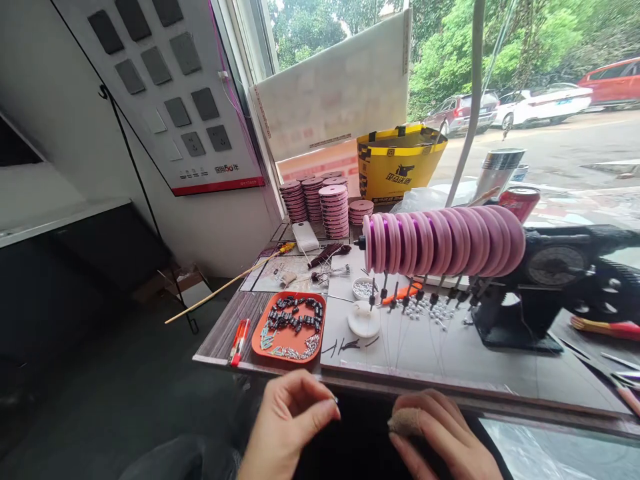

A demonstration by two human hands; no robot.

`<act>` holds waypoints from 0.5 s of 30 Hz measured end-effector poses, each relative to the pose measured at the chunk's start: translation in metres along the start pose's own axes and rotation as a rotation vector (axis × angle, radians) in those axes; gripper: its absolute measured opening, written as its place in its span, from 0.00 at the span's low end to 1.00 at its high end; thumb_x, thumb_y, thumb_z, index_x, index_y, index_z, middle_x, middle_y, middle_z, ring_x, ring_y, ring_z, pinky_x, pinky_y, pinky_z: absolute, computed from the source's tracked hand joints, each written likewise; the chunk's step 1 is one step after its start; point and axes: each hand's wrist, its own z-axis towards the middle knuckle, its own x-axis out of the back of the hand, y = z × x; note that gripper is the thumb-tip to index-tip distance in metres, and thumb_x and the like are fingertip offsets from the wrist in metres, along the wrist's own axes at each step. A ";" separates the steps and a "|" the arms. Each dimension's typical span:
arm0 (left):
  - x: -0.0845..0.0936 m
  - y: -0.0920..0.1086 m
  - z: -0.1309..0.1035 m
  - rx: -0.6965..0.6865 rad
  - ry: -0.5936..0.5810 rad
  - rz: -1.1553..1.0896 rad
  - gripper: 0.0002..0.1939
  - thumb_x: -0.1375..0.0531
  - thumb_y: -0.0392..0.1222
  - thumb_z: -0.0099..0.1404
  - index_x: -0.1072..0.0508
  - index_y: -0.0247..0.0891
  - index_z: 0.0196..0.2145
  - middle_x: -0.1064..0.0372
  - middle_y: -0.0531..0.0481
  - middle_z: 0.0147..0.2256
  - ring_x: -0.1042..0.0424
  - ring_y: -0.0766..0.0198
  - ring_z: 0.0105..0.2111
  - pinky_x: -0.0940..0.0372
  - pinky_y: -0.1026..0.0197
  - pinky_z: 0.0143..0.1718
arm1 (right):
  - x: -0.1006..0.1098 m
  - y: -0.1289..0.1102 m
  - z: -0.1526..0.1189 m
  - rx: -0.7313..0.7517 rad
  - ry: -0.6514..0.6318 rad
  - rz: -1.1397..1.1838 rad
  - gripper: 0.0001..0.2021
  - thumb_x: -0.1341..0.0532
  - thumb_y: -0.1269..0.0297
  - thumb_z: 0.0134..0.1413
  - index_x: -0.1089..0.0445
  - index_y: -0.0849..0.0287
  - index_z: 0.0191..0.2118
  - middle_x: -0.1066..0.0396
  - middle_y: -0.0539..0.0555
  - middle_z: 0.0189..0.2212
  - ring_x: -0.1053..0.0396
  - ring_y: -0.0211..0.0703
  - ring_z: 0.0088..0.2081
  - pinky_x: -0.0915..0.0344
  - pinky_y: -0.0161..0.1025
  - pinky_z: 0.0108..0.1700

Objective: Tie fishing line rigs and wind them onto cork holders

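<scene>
My left hand (295, 420) is raised in front of the table's near edge, thumb and forefinger pinched together. A tiny dark speck shows at its fingertips, too small to name. To its right, my right hand (443, 433) is also closed in a pinch, with a tan covering on one finger; I cannot make out what it holds. The hands are apart. Beyond the left hand sits an orange tray (296, 341) with black pieces and small silver and teal parts. Pink spools (445, 240) line a black winding machine (555, 267), thin lines and dark small pieces hanging below them.
Silver beads (430, 312) lie loose near a white bowl (365, 289) and a round white lid (363, 320). Stacked pink spools (334, 210) and a yellow bag (400, 163) stand at the back. A red-handled tool (607, 327) lies right; a thin stick (220, 297) overhangs the left edge.
</scene>
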 end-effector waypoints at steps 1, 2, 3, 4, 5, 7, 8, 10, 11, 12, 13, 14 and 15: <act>-0.007 -0.011 -0.006 0.055 0.013 -0.126 0.11 0.29 0.42 0.43 0.27 0.36 0.20 0.28 0.55 0.18 0.31 0.69 0.22 0.38 0.69 0.28 | 0.001 -0.001 0.000 0.012 0.009 -0.007 0.04 0.43 0.71 0.55 0.38 0.55 0.34 0.30 0.50 0.28 0.30 0.39 0.31 0.32 0.33 0.33; -0.014 -0.022 -0.011 0.085 0.039 -0.227 0.13 0.28 0.43 0.40 0.26 0.36 0.22 0.28 0.55 0.18 0.30 0.70 0.21 0.38 0.70 0.27 | 0.001 -0.001 0.000 0.031 0.014 -0.018 0.04 0.42 0.71 0.55 0.38 0.55 0.34 0.30 0.50 0.28 0.31 0.39 0.30 0.32 0.34 0.33; -0.021 -0.032 -0.014 0.095 0.069 -0.290 0.16 0.27 0.44 0.37 0.26 0.36 0.23 0.28 0.55 0.16 0.30 0.71 0.20 0.39 0.71 0.26 | 0.001 -0.002 -0.001 0.048 0.013 -0.031 0.04 0.41 0.71 0.54 0.37 0.55 0.34 0.29 0.50 0.28 0.31 0.40 0.31 0.32 0.34 0.33; -0.026 -0.039 -0.016 0.097 0.094 -0.337 0.18 0.26 0.44 0.36 0.27 0.37 0.24 0.27 0.55 0.16 0.30 0.71 0.19 0.39 0.72 0.25 | 0.001 -0.003 -0.002 0.064 0.012 -0.044 0.05 0.41 0.71 0.53 0.37 0.56 0.33 0.29 0.50 0.28 0.31 0.40 0.31 0.33 0.35 0.33; -0.030 -0.044 -0.017 0.089 0.116 -0.367 0.20 0.26 0.44 0.35 0.28 0.37 0.24 0.27 0.55 0.15 0.30 0.72 0.18 0.40 0.72 0.24 | 0.000 -0.003 -0.003 0.073 0.009 -0.053 0.05 0.40 0.72 0.53 0.37 0.56 0.33 0.29 0.50 0.28 0.31 0.40 0.31 0.33 0.35 0.34; -0.035 -0.048 -0.018 0.069 0.144 -0.396 0.21 0.26 0.44 0.35 0.32 0.37 0.23 0.27 0.55 0.15 0.30 0.72 0.18 0.40 0.72 0.23 | -0.002 -0.005 -0.005 0.067 0.010 -0.059 0.05 0.39 0.72 0.52 0.36 0.56 0.33 0.30 0.49 0.27 0.32 0.40 0.31 0.33 0.36 0.35; -0.036 -0.047 -0.019 0.062 0.152 -0.403 0.22 0.26 0.44 0.35 0.33 0.38 0.23 0.27 0.55 0.15 0.30 0.72 0.18 0.40 0.72 0.23 | -0.004 -0.005 -0.005 0.055 0.011 -0.054 0.06 0.39 0.72 0.51 0.36 0.56 0.33 0.30 0.49 0.27 0.32 0.40 0.32 0.33 0.36 0.35; -0.037 -0.045 -0.020 0.061 0.160 -0.403 0.23 0.25 0.44 0.34 0.35 0.38 0.23 0.27 0.55 0.15 0.30 0.71 0.18 0.40 0.72 0.23 | -0.005 -0.007 -0.005 0.030 0.020 -0.040 0.05 0.39 0.73 0.51 0.35 0.56 0.33 0.29 0.49 0.28 0.32 0.40 0.32 0.34 0.36 0.36; -0.037 -0.044 -0.020 0.068 0.161 -0.403 0.24 0.25 0.44 0.34 0.35 0.38 0.23 0.28 0.55 0.15 0.30 0.71 0.18 0.40 0.71 0.24 | -0.006 -0.008 -0.004 0.022 0.027 -0.034 0.05 0.39 0.73 0.51 0.35 0.56 0.32 0.29 0.49 0.28 0.32 0.40 0.32 0.34 0.35 0.36; -0.036 -0.043 -0.020 0.076 0.160 -0.404 0.25 0.25 0.44 0.34 0.36 0.38 0.23 0.28 0.55 0.15 0.30 0.72 0.18 0.40 0.72 0.24 | -0.006 -0.009 -0.003 0.018 0.036 -0.030 0.05 0.39 0.72 0.52 0.35 0.56 0.32 0.29 0.49 0.27 0.32 0.40 0.32 0.34 0.35 0.36; -0.036 -0.043 -0.020 0.083 0.157 -0.405 0.25 0.25 0.44 0.33 0.37 0.38 0.23 0.28 0.56 0.15 0.31 0.72 0.18 0.41 0.72 0.23 | -0.006 -0.010 -0.002 0.018 0.050 -0.028 0.04 0.40 0.72 0.52 0.35 0.56 0.31 0.29 0.49 0.27 0.32 0.40 0.31 0.34 0.35 0.35; -0.036 -0.043 -0.021 0.087 0.155 -0.405 0.25 0.25 0.45 0.33 0.37 0.38 0.23 0.28 0.56 0.15 0.31 0.72 0.18 0.41 0.72 0.23 | -0.005 -0.011 -0.001 0.018 0.069 -0.028 0.04 0.41 0.72 0.53 0.35 0.56 0.31 0.29 0.48 0.26 0.32 0.39 0.30 0.34 0.35 0.35; -0.036 -0.043 -0.021 0.087 0.155 -0.404 0.26 0.25 0.45 0.34 0.37 0.38 0.23 0.28 0.56 0.15 0.31 0.72 0.18 0.41 0.72 0.23 | -0.005 -0.011 0.000 0.017 0.079 -0.031 0.04 0.41 0.72 0.53 0.35 0.56 0.30 0.29 0.48 0.26 0.32 0.39 0.30 0.34 0.35 0.34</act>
